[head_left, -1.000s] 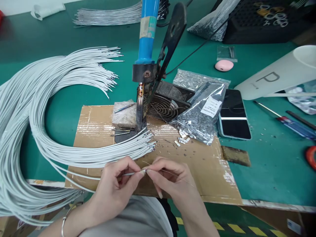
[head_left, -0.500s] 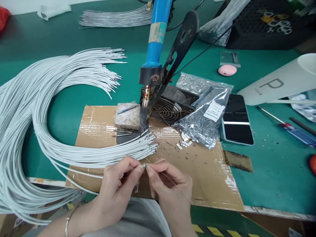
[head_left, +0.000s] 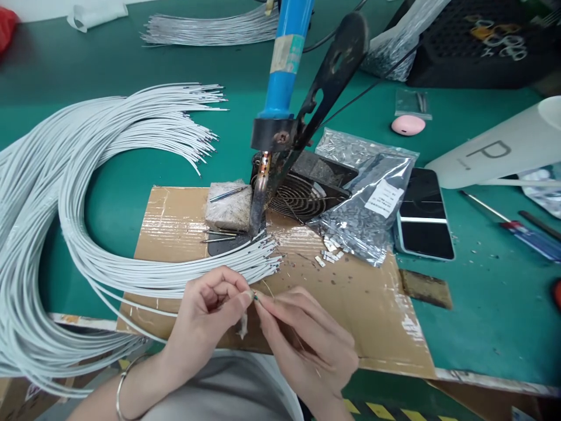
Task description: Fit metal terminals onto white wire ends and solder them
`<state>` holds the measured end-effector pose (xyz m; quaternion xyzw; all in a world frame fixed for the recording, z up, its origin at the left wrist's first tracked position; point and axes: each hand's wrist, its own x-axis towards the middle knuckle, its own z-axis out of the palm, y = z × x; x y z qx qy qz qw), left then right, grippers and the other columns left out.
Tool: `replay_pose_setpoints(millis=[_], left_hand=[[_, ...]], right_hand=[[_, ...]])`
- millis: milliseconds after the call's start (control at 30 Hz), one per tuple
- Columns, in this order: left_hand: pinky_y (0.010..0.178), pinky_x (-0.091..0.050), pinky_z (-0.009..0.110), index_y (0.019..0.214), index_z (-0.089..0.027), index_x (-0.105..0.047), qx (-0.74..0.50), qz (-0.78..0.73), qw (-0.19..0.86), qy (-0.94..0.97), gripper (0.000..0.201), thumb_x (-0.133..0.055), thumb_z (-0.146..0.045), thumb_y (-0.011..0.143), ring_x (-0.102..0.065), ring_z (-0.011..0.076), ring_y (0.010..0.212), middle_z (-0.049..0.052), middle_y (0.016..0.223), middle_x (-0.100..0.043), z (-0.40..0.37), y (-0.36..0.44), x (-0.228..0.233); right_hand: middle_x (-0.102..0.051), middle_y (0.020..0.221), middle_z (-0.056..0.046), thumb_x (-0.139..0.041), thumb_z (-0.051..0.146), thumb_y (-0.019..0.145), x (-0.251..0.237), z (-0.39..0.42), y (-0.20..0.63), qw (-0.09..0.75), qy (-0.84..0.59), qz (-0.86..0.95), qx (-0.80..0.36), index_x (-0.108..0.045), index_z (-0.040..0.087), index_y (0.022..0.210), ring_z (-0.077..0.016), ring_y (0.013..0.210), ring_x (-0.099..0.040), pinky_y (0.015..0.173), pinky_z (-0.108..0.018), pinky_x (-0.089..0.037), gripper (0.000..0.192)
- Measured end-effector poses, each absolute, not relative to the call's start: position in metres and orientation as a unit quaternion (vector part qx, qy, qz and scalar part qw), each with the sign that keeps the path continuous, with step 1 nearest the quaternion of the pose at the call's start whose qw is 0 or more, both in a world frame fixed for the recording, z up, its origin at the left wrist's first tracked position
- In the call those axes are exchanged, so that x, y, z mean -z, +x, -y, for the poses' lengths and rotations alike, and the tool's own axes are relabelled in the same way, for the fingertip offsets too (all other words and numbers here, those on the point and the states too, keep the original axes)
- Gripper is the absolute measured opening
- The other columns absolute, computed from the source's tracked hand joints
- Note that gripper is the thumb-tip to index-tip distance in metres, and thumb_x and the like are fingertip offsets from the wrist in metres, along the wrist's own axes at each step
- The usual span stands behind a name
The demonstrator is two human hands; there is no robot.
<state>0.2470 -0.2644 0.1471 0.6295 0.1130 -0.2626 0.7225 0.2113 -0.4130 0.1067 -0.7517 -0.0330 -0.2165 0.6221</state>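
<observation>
My left hand (head_left: 214, 307) is closed in a pinch around the end of a white cable, whose jacket is mostly hidden by the fingers. Small coloured wire ends (head_left: 255, 296) show at its tip. On these, the thumb and forefinger of my right hand (head_left: 309, 342) are pinched. A thin solder-like wire (head_left: 269, 287) also runs through the right hand and sticks out above its fingers. Just beyond both hands lies a large bundle of white cables (head_left: 210, 275), its cut ends pointing right. The blue-handled soldering iron (head_left: 280, 88) stands tip-down in its holder behind the bundle.
Cardboard (head_left: 359, 316) covers the bench under the hands. Past it are a block (head_left: 228, 207) with metal tips, a fan (head_left: 298, 196), a bag of small metal parts (head_left: 363, 216), loose white connectors (head_left: 328, 255), a phone (head_left: 423, 216), a screwdriver (head_left: 521, 234) and a white cup (head_left: 495, 146).
My right hand has turned and shifted slightly right and down, its fingers still at the cable tip. My left hand has moved slightly left. The view has shifted a little.
</observation>
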Motion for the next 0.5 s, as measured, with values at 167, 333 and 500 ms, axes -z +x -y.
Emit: replay_pose_setpoints(millis=[167, 333, 500], left_hand=[[0.048, -0.025, 0.02, 0.077, -0.017, -0.063, 0.249, -0.112, 0.704, 0.655, 0.028, -0.077, -0.039, 0.087, -0.035, 0.007, 0.05, -0.006, 0.056, -0.051, 0.2679, 0.2483, -0.15], [0.046, -0.021, 0.02, 0.077, -0.017, -0.063, 0.23, -0.103, 0.689, 0.679, 0.022, -0.072, -0.034, 0.089, -0.027, 0.0076, 0.05, -0.007, 0.055, -0.046, 0.2693, 0.2501, -0.152], [0.046, -0.02, 0.019, 0.075, -0.017, -0.061, 0.247, -0.103, 0.672, 0.691, 0.023, -0.075, -0.032, 0.084, -0.027, 0.0072, 0.05, -0.007, 0.054, -0.047, 0.2702, 0.2516, -0.1568]], right_hand=[[-0.073, 0.072, -0.001, -0.071, 0.006, 0.088, -0.1099, 0.4174, 0.2127, 0.714, -0.687, -0.035, 0.132, -0.085, 0.029, 0.097, -0.0141, 0.058, -0.063, 0.051, -0.026, -0.05, 0.028], [-0.07, 0.071, -0.002, -0.074, 0.013, 0.09, -0.1055, 0.4147, 0.2086, 0.739, -0.661, -0.073, 0.108, -0.085, 0.027, 0.094, -0.0132, 0.055, -0.061, 0.046, -0.024, -0.045, 0.019], [-0.07, 0.069, -0.001, -0.073, 0.013, 0.09, -0.1051, 0.4134, 0.2087, 0.743, -0.656, -0.066, 0.113, -0.085, 0.028, 0.094, -0.0127, 0.053, -0.06, 0.045, -0.023, -0.044, 0.02]])
